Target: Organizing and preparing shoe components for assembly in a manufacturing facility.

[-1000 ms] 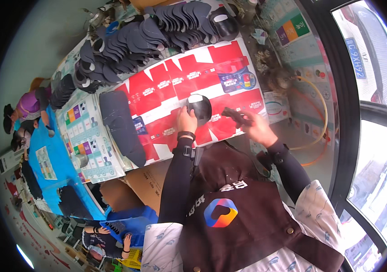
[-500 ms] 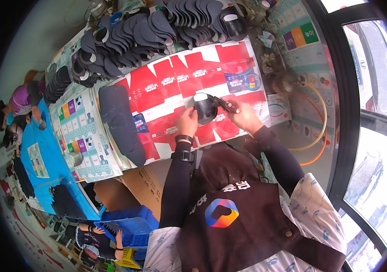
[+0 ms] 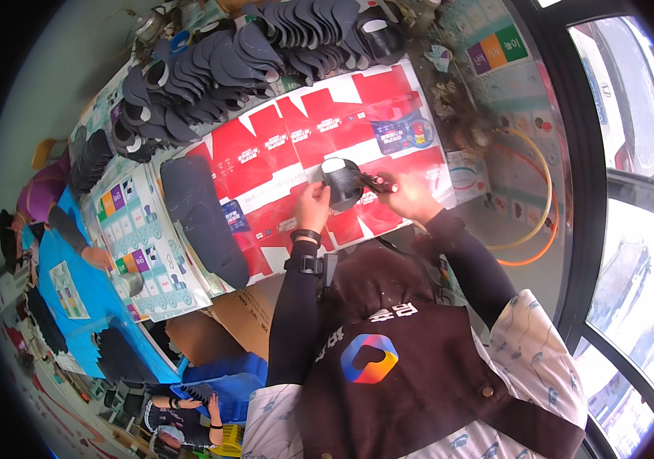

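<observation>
My left hand [image 3: 312, 209] pinches the near left edge of a black, glossy, rounded pad [image 3: 344, 190] with a white patch [image 3: 333, 165] at its far end. My right hand [image 3: 411, 198] is closed around a dark tool [image 3: 376, 183] that looks like a brush. Its head meets the right edge of the pad. Most of its handle is hidden in my fingers. Under both hands lies a red and white printed sheet [image 3: 273, 180] of flattened packaging.
Rows of overlapping dark grey pads [image 3: 239, 57] line the table's far side. A long dark padded piece [image 3: 200, 218] lies left of the sheet. A metal can [image 3: 129, 283] stands further left, near a co-worker's hand [image 3: 97, 258]. Hoses [image 3: 550, 191] loop at right, beside a window.
My hands keep nearly the same hold, with the tool still at the pad's right edge. The co-worker's hand at left has come nearer to the metal can. The whole view has shifted slightly.
</observation>
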Demonstrator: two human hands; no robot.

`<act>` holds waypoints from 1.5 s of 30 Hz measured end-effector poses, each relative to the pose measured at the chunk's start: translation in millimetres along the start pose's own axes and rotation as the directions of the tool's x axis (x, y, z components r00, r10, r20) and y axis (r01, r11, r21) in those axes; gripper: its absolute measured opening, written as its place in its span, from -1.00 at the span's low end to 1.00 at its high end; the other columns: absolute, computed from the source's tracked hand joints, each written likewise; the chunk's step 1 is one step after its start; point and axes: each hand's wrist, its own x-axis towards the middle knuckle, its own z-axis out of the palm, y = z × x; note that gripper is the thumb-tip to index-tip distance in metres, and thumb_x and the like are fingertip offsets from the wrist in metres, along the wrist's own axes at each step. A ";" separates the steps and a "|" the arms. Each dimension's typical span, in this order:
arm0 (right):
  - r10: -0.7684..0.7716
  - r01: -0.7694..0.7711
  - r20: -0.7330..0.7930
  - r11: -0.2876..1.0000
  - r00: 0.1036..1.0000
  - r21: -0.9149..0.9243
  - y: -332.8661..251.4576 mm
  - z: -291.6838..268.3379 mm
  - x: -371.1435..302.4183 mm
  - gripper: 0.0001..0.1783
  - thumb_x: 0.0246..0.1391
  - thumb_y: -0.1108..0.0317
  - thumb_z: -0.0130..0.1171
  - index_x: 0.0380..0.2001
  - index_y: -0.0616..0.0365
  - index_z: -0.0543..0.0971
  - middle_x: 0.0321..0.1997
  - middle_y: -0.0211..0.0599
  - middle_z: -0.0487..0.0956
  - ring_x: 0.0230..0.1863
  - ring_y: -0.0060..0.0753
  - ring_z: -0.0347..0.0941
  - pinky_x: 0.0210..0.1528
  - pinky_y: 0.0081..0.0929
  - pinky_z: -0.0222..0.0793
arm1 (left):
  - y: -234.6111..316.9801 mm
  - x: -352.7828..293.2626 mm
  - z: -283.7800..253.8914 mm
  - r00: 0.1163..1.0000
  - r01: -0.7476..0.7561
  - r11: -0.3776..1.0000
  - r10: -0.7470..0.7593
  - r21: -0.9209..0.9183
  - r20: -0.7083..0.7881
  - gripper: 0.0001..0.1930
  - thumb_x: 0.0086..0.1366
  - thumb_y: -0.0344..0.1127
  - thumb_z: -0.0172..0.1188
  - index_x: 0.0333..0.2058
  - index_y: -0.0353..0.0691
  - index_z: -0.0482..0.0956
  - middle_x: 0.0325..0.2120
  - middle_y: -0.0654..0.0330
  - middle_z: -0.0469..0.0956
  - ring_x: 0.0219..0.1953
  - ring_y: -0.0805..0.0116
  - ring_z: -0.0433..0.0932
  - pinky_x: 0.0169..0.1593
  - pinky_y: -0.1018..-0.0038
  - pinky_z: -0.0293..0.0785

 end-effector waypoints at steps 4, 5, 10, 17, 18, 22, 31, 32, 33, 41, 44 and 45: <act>-0.021 0.026 -0.035 0.990 0.999 0.141 -2.3 1.0 1.8 -0.62 0.12 0.26 0.20 -0.03 0.20 0.67 -0.13 0.24 0.65 0.01 0.32 0.57 0.03 0.03 0.49 | -2.7 0.7 -2.5 0.997 0.071 0.994 -0.068 -0.081 0.042 -0.59 0.44 -0.22 0.30 0.13 -0.38 0.59 -0.16 0.05 0.73 -0.27 0.35 0.74 -0.30 0.45 0.71; 0.017 -0.015 -0.018 0.994 1.000 0.107 -2.4 1.0 3.4 -0.61 0.13 0.25 0.20 -0.02 0.19 0.67 -0.12 0.24 0.65 0.01 0.32 0.57 0.03 0.02 0.49 | -2.2 0.9 -3.6 0.993 0.107 0.992 -0.103 -0.065 0.052 -0.59 0.44 -0.23 0.30 0.13 -0.39 0.59 -0.14 0.05 0.73 -0.26 0.36 0.73 -0.29 0.44 0.71; 0.027 -0.031 0.031 0.993 0.999 0.116 -1.6 3.1 6.2 -0.64 0.18 0.22 0.19 -0.05 0.19 0.67 -0.14 0.25 0.65 0.00 0.30 0.57 0.00 0.01 0.50 | 2.5 2.2 -6.3 0.991 0.113 0.984 -0.100 -0.139 0.094 -0.59 0.43 -0.23 0.31 0.12 -0.39 0.58 -0.11 0.04 0.71 -0.22 0.33 0.73 -0.28 0.43 0.73; 0.101 -0.095 -0.096 0.994 0.990 0.063 4.5 -3.7 -6.2 -0.68 0.21 0.24 0.17 -0.06 0.16 0.67 -0.19 0.23 0.65 -0.04 0.36 0.55 -0.03 0.06 0.48 | 16.3 -4.1 -3.1 0.988 0.151 0.956 -0.136 -0.252 0.075 -0.60 0.36 -0.14 0.37 0.02 -0.33 0.64 -0.26 0.05 0.77 -0.44 0.30 0.75 -0.37 0.40 0.65; 0.105 -0.100 -0.077 0.993 0.992 0.066 6.0 -3.4 -9.1 -0.69 0.17 0.27 0.16 -0.09 0.18 0.66 -0.23 0.24 0.64 -0.05 0.38 0.55 -0.03 0.06 0.48 | 18.7 -4.7 -2.3 0.992 0.123 0.962 -0.112 -0.245 0.058 -0.60 0.36 -0.14 0.37 0.02 -0.33 0.64 -0.26 0.05 0.77 -0.44 0.30 0.75 -0.37 0.40 0.65; 0.009 -0.002 -0.052 0.991 0.999 0.131 12.0 -2.0 -12.7 -0.68 0.09 0.32 0.14 -0.11 0.20 0.65 -0.26 0.23 0.64 -0.08 0.38 0.56 -0.04 0.08 0.47 | 28.2 -5.2 -0.4 0.990 0.136 0.976 -0.128 -0.172 0.060 -0.60 0.35 -0.15 0.40 0.01 -0.31 0.62 -0.28 0.06 0.76 -0.46 0.31 0.74 -0.38 0.39 0.65; 0.009 -0.010 0.025 0.998 1.000 0.063 11.9 3.9 -18.6 -0.69 0.17 0.26 0.14 -0.11 0.21 0.65 -0.20 0.24 0.64 -0.06 0.37 0.55 -0.05 0.09 0.47 | 27.8 -3.0 -7.6 0.977 0.203 0.960 -0.185 -0.193 0.109 -0.58 0.40 -0.22 0.36 0.08 -0.40 0.57 -0.16 0.02 0.71 -0.32 0.34 0.73 -0.34 0.45 0.70; 0.001 0.000 -0.010 0.995 1.000 0.097 10.0 5.3 -16.5 -0.68 0.17 0.26 0.13 -0.11 0.21 0.66 -0.20 0.24 0.64 -0.06 0.37 0.56 -0.03 0.09 0.48 | 25.9 -1.8 -8.6 0.977 0.198 0.958 -0.177 -0.207 0.116 -0.59 0.41 -0.22 0.34 0.09 -0.40 0.57 -0.14 0.02 0.70 -0.30 0.35 0.72 -0.34 0.45 0.70; -0.051 0.057 -0.049 0.987 0.997 0.148 8.5 5.5 -15.0 -0.68 0.16 0.27 0.13 -0.11 0.21 0.66 -0.19 0.25 0.64 -0.05 0.36 0.56 -0.02 0.08 0.48 | 24.2 -0.7 -9.1 0.970 0.229 0.950 -0.205 -0.213 0.129 -0.60 0.43 -0.22 0.32 0.09 -0.41 0.57 -0.13 0.02 0.70 -0.28 0.35 0.72 -0.33 0.45 0.70; -0.076 0.078 -0.033 0.995 0.997 0.066 12.7 -4.6 -10.1 -0.68 0.14 0.28 0.12 -0.12 0.19 0.69 -0.19 0.24 0.65 -0.05 0.34 0.58 -0.01 0.10 0.50 | 15.7 4.9 -8.0 0.969 0.229 0.952 -0.205 -0.200 0.137 -0.60 0.46 -0.24 0.29 0.10 -0.43 0.56 -0.12 0.04 0.68 -0.25 0.35 0.72 -0.29 0.45 0.70; -0.082 0.078 0.079 0.995 0.993 0.059 16.2 -3.0 -11.1 -0.68 0.17 0.24 0.14 -0.15 0.21 0.69 -0.21 0.26 0.65 -0.05 0.35 0.58 -0.02 0.10 0.50 | 13.9 4.5 -7.1 0.974 0.211 0.955 -0.188 -0.208 0.126 -0.61 0.46 -0.25 0.28 0.10 -0.43 0.56 -0.12 0.04 0.68 -0.26 0.35 0.71 -0.27 0.45 0.70; -0.085 0.080 0.181 0.996 0.980 0.032 17.8 -2.4 -11.2 -0.68 0.18 0.23 0.15 -0.15 0.21 0.70 -0.21 0.26 0.65 -0.05 0.34 0.58 -0.02 0.09 0.50 | 13.2 4.5 -6.3 0.972 0.219 0.954 -0.196 -0.203 0.128 -0.61 0.47 -0.24 0.28 0.10 -0.43 0.56 -0.11 0.04 0.68 -0.26 0.35 0.71 -0.26 0.45 0.70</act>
